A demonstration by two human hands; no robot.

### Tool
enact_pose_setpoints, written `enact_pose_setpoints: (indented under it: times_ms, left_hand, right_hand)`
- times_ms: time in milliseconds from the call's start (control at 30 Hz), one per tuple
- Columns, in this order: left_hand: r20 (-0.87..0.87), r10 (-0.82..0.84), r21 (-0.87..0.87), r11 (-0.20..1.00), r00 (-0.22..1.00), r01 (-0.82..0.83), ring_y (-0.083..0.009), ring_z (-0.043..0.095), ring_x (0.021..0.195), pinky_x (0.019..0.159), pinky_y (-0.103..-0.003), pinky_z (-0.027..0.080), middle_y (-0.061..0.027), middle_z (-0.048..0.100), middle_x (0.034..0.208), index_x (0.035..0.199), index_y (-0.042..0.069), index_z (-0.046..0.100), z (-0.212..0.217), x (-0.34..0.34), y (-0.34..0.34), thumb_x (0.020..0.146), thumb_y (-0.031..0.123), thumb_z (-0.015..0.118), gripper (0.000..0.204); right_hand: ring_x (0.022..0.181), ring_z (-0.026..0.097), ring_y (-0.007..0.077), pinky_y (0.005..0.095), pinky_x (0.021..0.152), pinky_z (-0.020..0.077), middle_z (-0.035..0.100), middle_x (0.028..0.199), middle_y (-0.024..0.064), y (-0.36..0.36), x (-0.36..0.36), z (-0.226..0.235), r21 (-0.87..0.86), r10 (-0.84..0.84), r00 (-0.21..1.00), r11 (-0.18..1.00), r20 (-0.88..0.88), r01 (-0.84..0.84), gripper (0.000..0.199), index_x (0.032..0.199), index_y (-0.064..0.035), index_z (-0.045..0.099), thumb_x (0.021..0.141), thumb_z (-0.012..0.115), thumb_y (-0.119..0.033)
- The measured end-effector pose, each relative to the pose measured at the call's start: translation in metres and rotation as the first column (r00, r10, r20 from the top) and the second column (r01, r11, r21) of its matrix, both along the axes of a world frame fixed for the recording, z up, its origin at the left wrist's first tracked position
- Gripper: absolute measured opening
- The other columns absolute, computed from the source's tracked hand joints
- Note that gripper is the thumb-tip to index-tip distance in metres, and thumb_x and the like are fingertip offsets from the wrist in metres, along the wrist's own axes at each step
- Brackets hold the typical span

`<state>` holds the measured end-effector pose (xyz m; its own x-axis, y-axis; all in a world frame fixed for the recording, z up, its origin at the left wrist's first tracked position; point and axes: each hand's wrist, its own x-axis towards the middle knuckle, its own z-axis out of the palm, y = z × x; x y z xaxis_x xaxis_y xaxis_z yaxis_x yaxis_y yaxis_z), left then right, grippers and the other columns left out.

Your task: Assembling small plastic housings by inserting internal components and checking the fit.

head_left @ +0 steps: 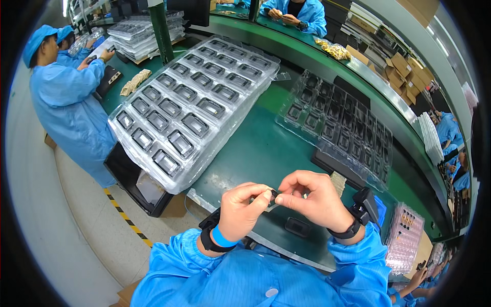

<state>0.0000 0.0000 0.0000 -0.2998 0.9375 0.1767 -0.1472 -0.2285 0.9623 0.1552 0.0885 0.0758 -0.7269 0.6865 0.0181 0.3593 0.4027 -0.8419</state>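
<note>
Over the green bench top, my left hand (247,207) and my right hand (313,197) meet with fingers pinched. Between the fingertips of both hands is a small dark part (273,196); its exact kind is too small to make out. Below my right hand a black rectangular housing (297,227) with rounded corners lies flat on the bench, touched by neither hand. A bit of pale strip material (338,183) shows just behind my right hand's knuckles.
A stack of clear trays (204,97) with black frames fills the left. Another clear tray of dark parts (337,123) lies at the back right. A pink tray (405,238) stands at far right. At left a co-worker in blue (71,102) handles a dark part.
</note>
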Motion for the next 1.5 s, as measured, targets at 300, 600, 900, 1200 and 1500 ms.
enact_pose_setpoints:
  times_ms: [300,600,900,1200,1500]
  left_hand:
    - [0.119,0.080,-0.020,0.997,0.990,-0.078,-0.0132,0.063,0.079,0.072,-0.027,0.050,-0.0085,0.068,0.085,0.096,-0.005,0.068,-0.002,0.004,0.001,0.092,0.008,0.062,0.015]
    - [0.334,0.104,-0.076,0.994,0.937,-0.083,-0.0157,0.064,0.080,0.075,-0.029,0.052,-0.0108,0.069,0.087,0.102,-0.005,0.067,-0.006,0.002,0.005,0.092,0.008,0.062,0.017]
    - [0.193,0.053,0.051,0.997,0.980,-0.064,-0.0174,0.062,0.096,0.086,-0.029,0.049,-0.0120,0.067,0.107,0.119,-0.003,0.060,-0.001,0.006,0.010,0.092,0.010,0.065,0.030]
    - [0.247,-0.110,-0.013,0.993,0.963,0.117,-0.0247,0.060,0.110,0.097,-0.037,0.047,-0.0166,0.061,0.124,0.127,-0.003,0.054,-0.003,-0.013,0.005,0.089,0.002,0.066,0.041]
    - [0.450,-0.207,-0.035,0.968,0.869,0.249,-0.0182,0.063,0.103,0.093,-0.031,0.050,-0.0136,0.068,0.107,0.113,-0.006,0.064,0.000,-0.016,0.004,0.094,0.005,0.058,0.023]
  right_hand:
    - [0.063,0.053,0.0035,0.0202,0.056,0.0443,0.063,0.074,-0.0008,0.003,-0.002,-0.010,-0.237,-0.113,0.988,0.968,-0.103,0.086,0.021,0.092,-0.0011,0.066,0.080,0.079,-0.013]
    - [0.075,0.059,0.0052,0.0205,0.069,0.0503,0.064,0.089,0.0008,0.004,-0.001,-0.016,-0.538,-0.193,0.952,0.842,-0.236,0.038,0.022,0.108,0.0022,0.064,0.092,0.066,-0.012]
    - [0.072,0.060,0.0088,0.0228,0.062,0.0481,0.061,0.081,0.0021,-0.010,-0.008,-0.017,-0.092,-0.217,0.939,0.976,-0.266,0.199,0.009,0.093,-0.0012,0.068,0.084,0.069,-0.003]
    - [0.070,0.058,0.0204,0.0309,0.064,0.0493,0.059,0.079,0.0038,-0.014,-0.006,-0.028,0.866,-0.043,0.962,0.426,-0.269,0.261,0.028,0.092,-0.0070,0.071,0.065,0.077,0.001]
    - [0.073,0.051,0.0118,0.0401,0.086,0.0429,0.051,0.082,-0.0058,-0.021,-0.006,-0.038,0.964,-0.028,0.981,0.181,-0.190,0.192,0.028,0.089,-0.0197,0.073,0.062,0.074,-0.011]
